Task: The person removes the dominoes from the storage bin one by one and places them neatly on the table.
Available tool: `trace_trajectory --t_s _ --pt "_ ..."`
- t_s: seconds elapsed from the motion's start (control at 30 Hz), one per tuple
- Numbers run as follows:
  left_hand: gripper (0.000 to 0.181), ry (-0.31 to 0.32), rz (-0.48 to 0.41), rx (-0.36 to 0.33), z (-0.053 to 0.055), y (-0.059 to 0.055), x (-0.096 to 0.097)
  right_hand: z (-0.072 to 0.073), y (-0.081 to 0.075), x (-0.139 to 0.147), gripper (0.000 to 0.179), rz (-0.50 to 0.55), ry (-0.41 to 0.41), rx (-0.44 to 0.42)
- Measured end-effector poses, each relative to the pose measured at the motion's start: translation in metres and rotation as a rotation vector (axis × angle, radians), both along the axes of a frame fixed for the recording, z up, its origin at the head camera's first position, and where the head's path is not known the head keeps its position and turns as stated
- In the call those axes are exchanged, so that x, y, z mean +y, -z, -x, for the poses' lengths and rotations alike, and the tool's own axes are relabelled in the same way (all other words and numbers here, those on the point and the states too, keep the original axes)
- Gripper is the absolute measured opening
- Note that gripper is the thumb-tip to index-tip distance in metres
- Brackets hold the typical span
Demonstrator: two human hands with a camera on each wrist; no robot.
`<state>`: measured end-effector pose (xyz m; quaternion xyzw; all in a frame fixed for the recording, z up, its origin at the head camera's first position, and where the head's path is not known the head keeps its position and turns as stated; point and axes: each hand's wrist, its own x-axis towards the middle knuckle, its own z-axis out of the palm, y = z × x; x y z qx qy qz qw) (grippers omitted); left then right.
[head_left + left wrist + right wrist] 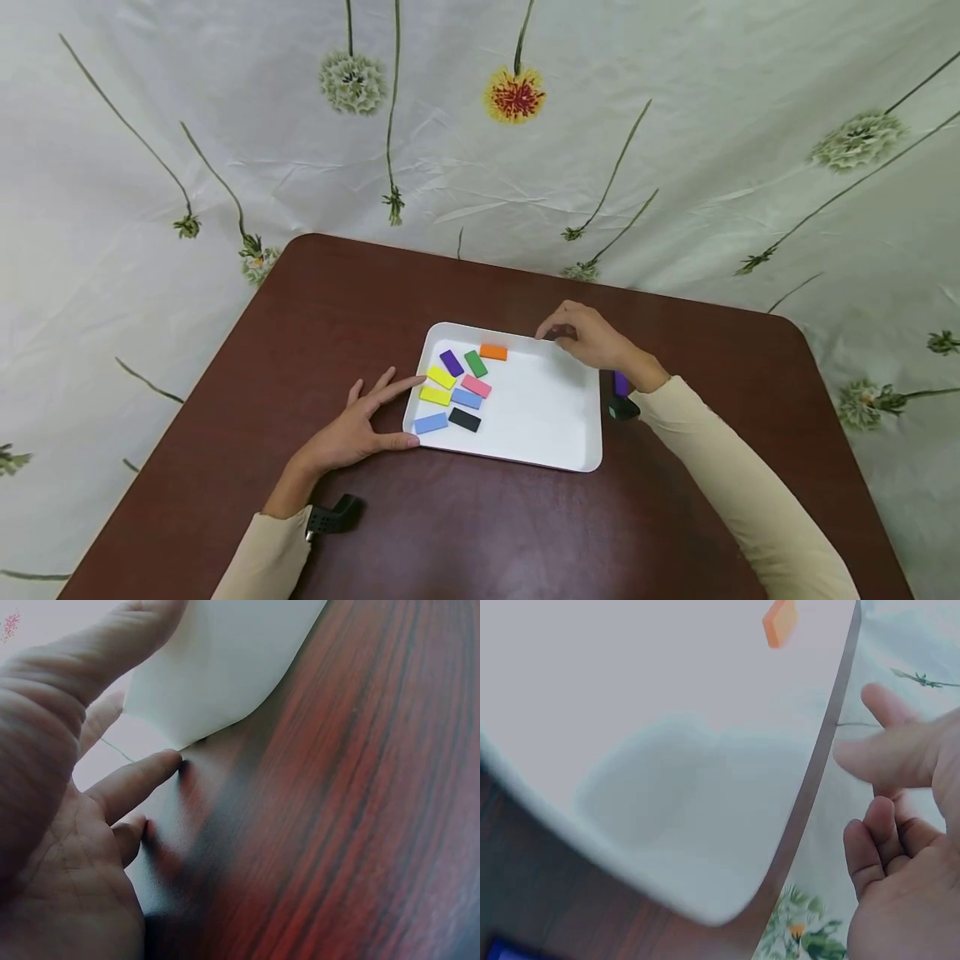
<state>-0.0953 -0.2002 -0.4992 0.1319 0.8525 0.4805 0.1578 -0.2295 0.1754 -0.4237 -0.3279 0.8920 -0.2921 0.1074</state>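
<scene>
I see blocks in the left part of the tray. The left hand, spread, touches it; the right hand, bent loosely, holding nothing, is by its far side. A careless push could slide it.

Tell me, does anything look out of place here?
Possibly: a purple item shows outside the white tray, near the right hand, while the coloured blocks lie inside. I can't tell what it is. Nothing looks spilled.

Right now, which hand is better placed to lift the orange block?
Probably the right hand: it looks empty and is nearer the orange block, while the left hand touches the tray.
</scene>
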Motion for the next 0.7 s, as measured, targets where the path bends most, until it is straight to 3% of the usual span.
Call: trace_trajectory --t_s 0.33,0.7 --pt "0.084 -0.003 0.000 0.006 -0.002 -0.001 0.001 0.006 0.013 -0.037 0.025 -0.095 -0.021 -0.072" --pt "0.083 -0.001 -0.008 0.000 -0.002 -0.003 0.000 0.011 0.024 -0.060 0.034 -0.184 -0.052 -0.071"
